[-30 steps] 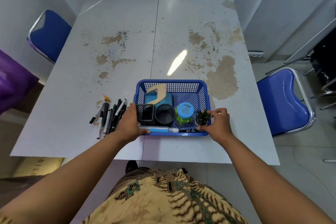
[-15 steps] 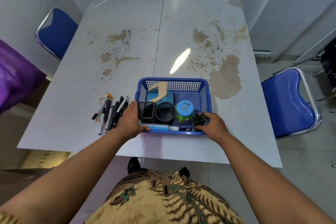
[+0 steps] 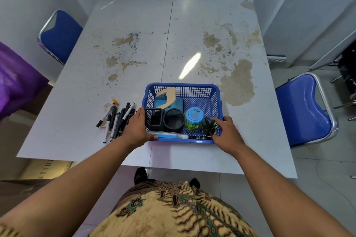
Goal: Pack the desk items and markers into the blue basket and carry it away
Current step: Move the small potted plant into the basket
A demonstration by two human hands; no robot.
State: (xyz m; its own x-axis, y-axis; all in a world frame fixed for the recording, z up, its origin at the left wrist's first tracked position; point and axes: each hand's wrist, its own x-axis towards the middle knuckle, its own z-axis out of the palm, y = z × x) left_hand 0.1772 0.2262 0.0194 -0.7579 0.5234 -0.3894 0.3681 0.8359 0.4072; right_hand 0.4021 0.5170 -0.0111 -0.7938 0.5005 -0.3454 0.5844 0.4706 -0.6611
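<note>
letting go of the small plant point(image 3: 209, 130), the right hand point(image 3: 228, 136) now sits with loose fingers just beside it at the near right corner of the blue basket point(image 3: 183, 84), where a second ago it pinched the pot; the plant stands inside, next to the blue-lidded jar point(image 3: 194, 116). the left hand point(image 3: 135, 130) has stayed flat against the basket's near left corner, thumb along the near rim, bracing rather than gripping. the desk items look packed, but the markers point(image 3: 117, 121) lie on the table point(image 3: 134, 34) just left of the basket, so they likely come next before any carrying.
</note>
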